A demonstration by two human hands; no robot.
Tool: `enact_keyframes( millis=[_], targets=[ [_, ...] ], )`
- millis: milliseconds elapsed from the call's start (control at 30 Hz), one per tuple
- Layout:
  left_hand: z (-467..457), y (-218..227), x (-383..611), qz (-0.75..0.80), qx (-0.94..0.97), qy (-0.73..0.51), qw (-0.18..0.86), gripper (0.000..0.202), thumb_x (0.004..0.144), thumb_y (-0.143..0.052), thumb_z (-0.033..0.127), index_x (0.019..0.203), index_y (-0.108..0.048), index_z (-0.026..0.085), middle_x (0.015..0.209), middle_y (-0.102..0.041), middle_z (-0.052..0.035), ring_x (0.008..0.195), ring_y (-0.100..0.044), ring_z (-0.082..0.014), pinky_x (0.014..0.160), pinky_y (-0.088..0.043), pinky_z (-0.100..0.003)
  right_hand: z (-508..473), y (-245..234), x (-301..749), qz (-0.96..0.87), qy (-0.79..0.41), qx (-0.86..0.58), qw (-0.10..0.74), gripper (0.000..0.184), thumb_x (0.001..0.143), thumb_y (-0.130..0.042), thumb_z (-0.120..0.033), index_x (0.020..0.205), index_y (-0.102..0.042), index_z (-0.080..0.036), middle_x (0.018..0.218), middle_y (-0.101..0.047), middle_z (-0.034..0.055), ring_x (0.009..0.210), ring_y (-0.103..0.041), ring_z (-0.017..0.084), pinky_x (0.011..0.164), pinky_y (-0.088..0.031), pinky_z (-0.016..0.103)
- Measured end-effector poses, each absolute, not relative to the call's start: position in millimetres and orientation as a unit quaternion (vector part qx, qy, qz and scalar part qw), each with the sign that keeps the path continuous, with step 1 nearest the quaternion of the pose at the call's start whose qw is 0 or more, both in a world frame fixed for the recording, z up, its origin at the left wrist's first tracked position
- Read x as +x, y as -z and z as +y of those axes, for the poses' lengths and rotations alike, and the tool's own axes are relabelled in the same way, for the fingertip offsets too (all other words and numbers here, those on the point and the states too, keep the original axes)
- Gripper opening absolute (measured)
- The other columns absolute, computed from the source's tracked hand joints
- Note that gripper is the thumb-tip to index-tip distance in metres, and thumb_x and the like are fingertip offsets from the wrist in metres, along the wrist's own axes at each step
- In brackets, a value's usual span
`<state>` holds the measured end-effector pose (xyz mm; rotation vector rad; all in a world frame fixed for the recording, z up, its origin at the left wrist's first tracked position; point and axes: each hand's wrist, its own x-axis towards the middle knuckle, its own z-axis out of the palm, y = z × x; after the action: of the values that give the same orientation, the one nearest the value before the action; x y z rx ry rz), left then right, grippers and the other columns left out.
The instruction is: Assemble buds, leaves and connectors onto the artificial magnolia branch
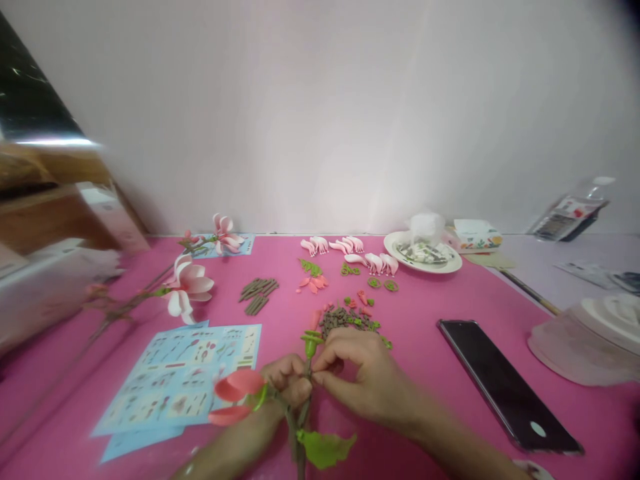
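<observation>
1. The person's left hand [286, 381] is closed around a thin, brown-green wrapped floral stem [304, 419], just below two glossy coral-pink petals [236, 393]. This firm hold close to the work suits the step, as it keeps the slender stem from rolling.
2. The right hand [353, 373] is pinched shut at the same stem, its thumb and fingertips meeting just under a small green calyx-like piece [311, 344]. Their exact contact is partly hidden. Small, even pressure at this point seems best, because a hard squeeze could dent the soft pieces.
3. The stem is held above a bright pink tabletop mat [420, 357], with a broad, jagged green leaf [325, 450] hanging at its lower end. Keeping the petals and leaf clear of the fingers helps preserve their shape.
4. Just ahead lies a heap of small brown bud-like pieces mixed with green bits [345, 321], within easy reach of the right hand. Further left, a pale blue printed sheet [175, 380] lies flat, and a finished pink-and-white magnolia-like branch [189, 287] rests above it for comparison.
</observation>
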<state>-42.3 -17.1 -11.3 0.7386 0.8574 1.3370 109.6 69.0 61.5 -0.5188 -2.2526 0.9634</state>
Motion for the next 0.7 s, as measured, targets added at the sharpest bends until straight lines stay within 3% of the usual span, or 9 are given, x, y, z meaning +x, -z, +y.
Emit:
enact_keyframes(
  millis=[333,400,633,700],
  targets=[
    [-11.9,19.2,-41.7,0.406,0.332,-0.582,0.621,0.04,0.063,-0.077,0.045,0.062,-0.046,0.019,0.045,-0.039,0.0105,0.035,-0.03,-0.0035,0.036,-0.02,-0.017,66.0,-54.3,107.5,-0.841,-0.372,-0.205,0.334,0.011,0.069,-0.06,-0.006,0.063,-0.063,-0.015,0.062,-0.06,-0.0007,0.058,-0.055,0.01,0.056,-0.041,0.019],
    [-11.0,25.8,-43.4,0.406,0.321,-0.588,0.621,0.035,0.069,-0.074,0.043,0.067,-0.048,0.019,0.047,-0.041,0.0101,0.035,-0.03,-0.0035,0.036,-0.022,-0.016,64.8,-52.3,107.0,-0.833,-0.387,-0.221,0.328,0.011,0.068,-0.059,-0.006,0.063,-0.063,-0.015,0.061,-0.06,-0.0008,0.055,-0.055,0.009,0.054,-0.041,0.018],
    [-10.0,31.4,-45.2,0.442,0.317,-0.578,0.608,0.047,0.057,-0.079,0.05,0.059,-0.044,0.019,0.041,-0.037,0.0116,0.033,-0.027,-0.0027,0.035,-0.018,-0.016,63.0,-44.8,104.0,-0.792,-0.45,-0.273,0.309,0.009,0.067,-0.059,-0.01,0.065,-0.065,-0.016,0.058,-0.058,-0.0026,0.051,-0.052,0.008,0.048,-0.039,0.017],
    [-11.5,25.0,-43.7,0.459,0.301,-0.568,0.613,0.042,0.062,-0.078,0.047,0.063,-0.046,0.019,0.042,-0.039,0.0112,0.035,-0.027,-0.0031,0.037,-0.02,-0.016,62.6,-42.5,102.6,-0.767,-0.487,-0.287,0.302,0.008,0.066,-0.059,-0.01,0.064,-0.065,-0.015,0.057,-0.057,-0.0028,0.05,-0.051,0.008,0.047,-0.039,0.017]
  ],
)
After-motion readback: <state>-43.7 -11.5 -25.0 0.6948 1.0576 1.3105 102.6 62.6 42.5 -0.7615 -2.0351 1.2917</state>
